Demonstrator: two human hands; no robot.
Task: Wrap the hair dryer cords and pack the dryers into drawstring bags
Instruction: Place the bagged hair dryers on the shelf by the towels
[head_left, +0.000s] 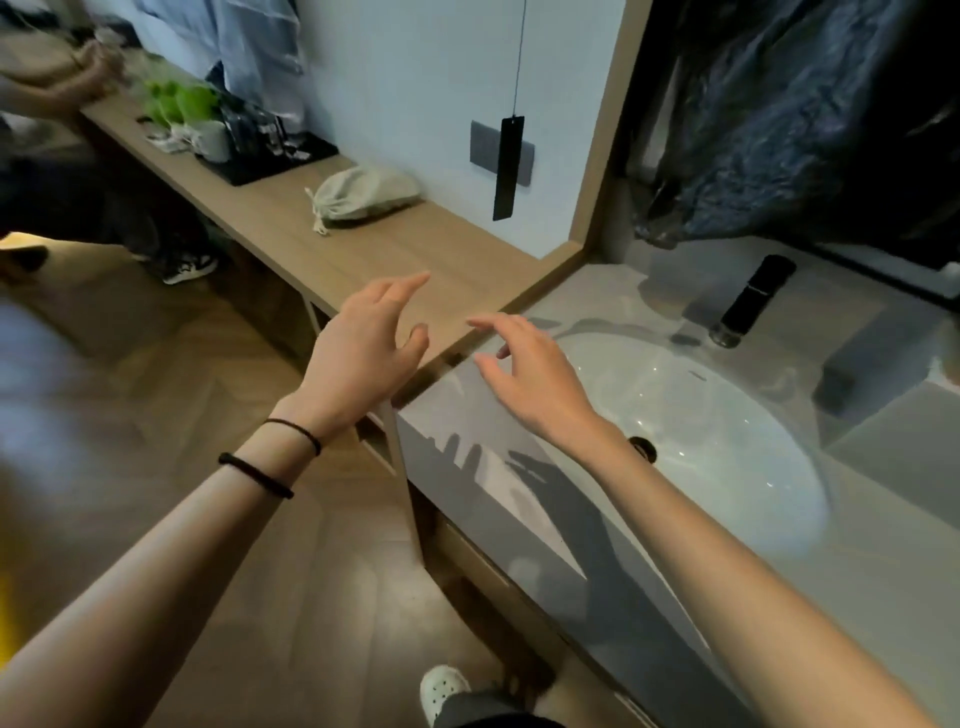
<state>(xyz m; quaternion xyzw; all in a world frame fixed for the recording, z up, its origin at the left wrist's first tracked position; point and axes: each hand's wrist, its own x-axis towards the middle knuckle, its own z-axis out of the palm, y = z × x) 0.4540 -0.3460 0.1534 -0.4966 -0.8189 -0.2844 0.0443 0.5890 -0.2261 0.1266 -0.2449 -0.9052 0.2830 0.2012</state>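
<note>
Hands reach out empty over the corner where a wooden surface (363, 244) meets a grey vanity top (519, 467), fingers spread and grasping nothing. The left hand (363, 343), two dark bands (270, 467) on its wrist, hovers above the near edge of the wood; the right hand (524, 374) hangs just beside it, over the rim of a white oval basin (701, 431). Beyond the left hand and well apart from both, a filled beige drawstring bag (369, 195) lies on its side on the wood against the wall, its neck cinched and cord ends trailing toward the front edge. Farther along the same surface past the bag sit a black tray (280, 156) with a white cup (214, 141) and some green items (179, 104), blurred. Beyond the right hand a black faucet (753, 301) stands behind the basin. Above the hands a black tag (508, 169) dangles on a thin cord in front of a grey wall plate (522, 158). At the far left edge a second person's hands (88, 73) show, blurred. Below the arms a white shoe (441, 691) rests on the wood floor
</note>
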